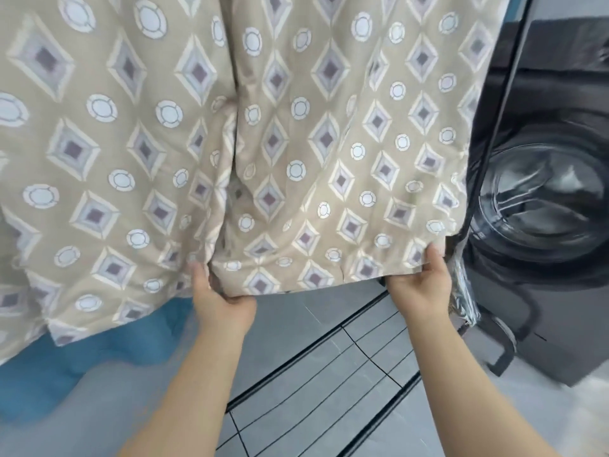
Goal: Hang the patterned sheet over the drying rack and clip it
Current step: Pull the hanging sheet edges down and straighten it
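The beige patterned sheet point(296, 133), printed with diamonds and circles, hangs down in front of me and fills most of the view. A deep fold runs down its middle. My left hand point(220, 298) grips its bottom hem near that fold. At the sheet's lower right corner my right hand point(421, 285) grips the same hem. The stretch of hem between my hands is pulled fairly taut. The top of the sheet and whatever it hangs on are out of view. No clips are visible.
A dark front-loading washing machine point(540, 206) stands close on the right. A black vertical pole point(514, 70) and some crinkled clear plastic point(464, 291) sit between it and the sheet. Black rack bars point(329, 338) cross the grey tiled floor point(296, 400). Blue fabric point(108, 351) lies lower left.
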Motion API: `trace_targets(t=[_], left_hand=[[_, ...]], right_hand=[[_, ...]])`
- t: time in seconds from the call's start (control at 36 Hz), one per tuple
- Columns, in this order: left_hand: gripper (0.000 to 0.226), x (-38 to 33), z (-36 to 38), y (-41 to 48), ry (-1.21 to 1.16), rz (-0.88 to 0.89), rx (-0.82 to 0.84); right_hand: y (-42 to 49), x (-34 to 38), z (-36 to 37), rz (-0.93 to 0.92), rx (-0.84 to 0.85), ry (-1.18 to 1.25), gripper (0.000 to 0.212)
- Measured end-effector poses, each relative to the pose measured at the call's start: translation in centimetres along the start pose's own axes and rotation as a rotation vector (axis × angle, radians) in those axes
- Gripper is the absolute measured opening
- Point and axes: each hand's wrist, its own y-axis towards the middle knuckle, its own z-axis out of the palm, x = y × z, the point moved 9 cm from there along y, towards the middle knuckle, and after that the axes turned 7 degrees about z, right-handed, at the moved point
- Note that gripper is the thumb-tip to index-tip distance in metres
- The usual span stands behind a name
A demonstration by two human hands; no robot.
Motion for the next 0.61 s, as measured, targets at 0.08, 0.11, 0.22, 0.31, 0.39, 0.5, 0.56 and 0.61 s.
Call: trace_targets(t=[0.08, 0.11, 0.22, 0.31, 0.39, 0.5, 0.56, 0.61], left_hand=[[0.019, 4.4, 1.0, -2.4, 0.193, -0.194, 0.020], [0.011, 5.7, 1.3, -3.3, 0.278, -0.248, 0.037], [0.018, 5.7, 4.2, -4.4, 0.324, -0.259, 0.077], [0.015, 3.0, 6.6, -3.9, 0.264, -0.156, 0.117], [0.014, 0.9, 8.2, -3.9, 0.158, -0.106, 0.172], [0.020, -1.9, 9.4, -4.7, 0.121, -0.021, 0.166], [0.023, -3.5, 9.8, -4.9, 0.067, 0.015, 0.142], [0.024, -5.1, 10.2, -5.2, 0.017, 0.037, 0.144]], right_hand=[[-0.8, -0.7, -0.5, 0.041, -0.010, -0.082, 0.118], [-1.1, -0.7, -0.5, 0.050, -0.005, -0.103, 0.111], [-2.0, 1.9, -0.4, -0.019, -0.039, -0.137, 0.103], [-2.8, 3.9, 1.5, -0.061, -0.050, -0.192, 0.064], [-3.6, 5.0, 5.2, -0.078, 0.034, -0.174, 0.024], [-3.4, 3.8, 9.3, -0.014, 0.083, -0.166, 0.057], [-3.0, 2.0, 9.1, 0.060, -0.006, -0.162, 0.049], [-2.9, -0.3, 7.7, 0.125, -0.133, -0.145, 0.034]])
